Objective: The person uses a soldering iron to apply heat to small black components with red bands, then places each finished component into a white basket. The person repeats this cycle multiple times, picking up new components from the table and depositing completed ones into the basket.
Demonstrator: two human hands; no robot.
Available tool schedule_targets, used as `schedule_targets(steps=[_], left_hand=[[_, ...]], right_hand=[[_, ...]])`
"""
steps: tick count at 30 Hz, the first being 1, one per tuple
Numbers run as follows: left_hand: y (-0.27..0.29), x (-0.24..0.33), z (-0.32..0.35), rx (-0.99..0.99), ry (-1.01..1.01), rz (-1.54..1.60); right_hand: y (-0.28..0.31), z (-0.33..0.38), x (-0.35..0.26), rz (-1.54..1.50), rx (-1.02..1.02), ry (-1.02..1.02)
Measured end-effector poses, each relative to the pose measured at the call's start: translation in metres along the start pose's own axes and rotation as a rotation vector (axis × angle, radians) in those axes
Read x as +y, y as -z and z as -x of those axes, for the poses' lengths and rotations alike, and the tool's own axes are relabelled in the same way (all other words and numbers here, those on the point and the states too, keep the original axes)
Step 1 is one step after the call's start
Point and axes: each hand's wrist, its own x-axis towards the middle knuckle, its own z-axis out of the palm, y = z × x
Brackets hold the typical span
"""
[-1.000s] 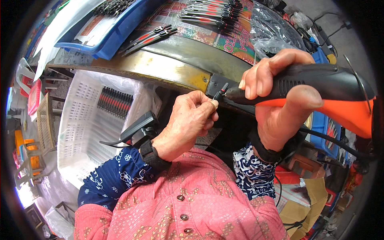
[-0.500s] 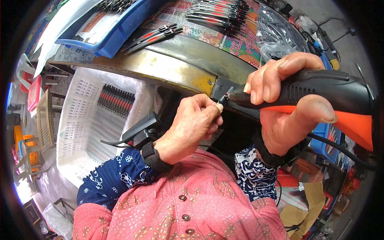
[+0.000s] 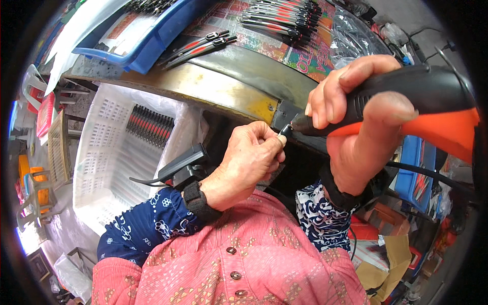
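Note:
My right hand (image 3: 351, 101) is wrapped round a black and orange electric screwdriver (image 3: 406, 94), its thumb raised over the body. The tool lies tilted, its narrow nose pointing left. My left hand (image 3: 249, 152) is closed, pinching a small black part (image 3: 287, 130) between thumb and index finger. The screwdriver's tip meets this part just in front of the bench edge. My fingers hide most of the part, so its full shape does not show.
A worn metal-edged bench (image 3: 223, 84) curves ahead. On it lie two slim grey, black and red pen-like pieces (image 3: 203, 48), a heap of similar pieces (image 3: 279, 23) and a blue tray (image 3: 137, 51). A white crate (image 3: 96, 168) with a row of them stands left. A cable (image 3: 432, 175) trails right.
The screwdriver's nose has come down onto the small black part, covering the metal that showed there before. Its rear end has swung slightly upward. My left hand has hardly moved.

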Motion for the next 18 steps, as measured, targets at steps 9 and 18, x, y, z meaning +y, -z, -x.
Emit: schedule_targets(steps=[9, 18], left_hand=[[-0.0027, -0.0017, 0.0009, 0.013, -0.017, -0.034], [-0.0043, -0.0024, 0.0031, 0.021, -0.029, -0.035]], right_hand=[[0.001, -0.0009, 0.0028, 0.097, -0.034, 0.061], [0.0022, -0.0012, 0.0041, 0.095, -0.043, 0.074]])
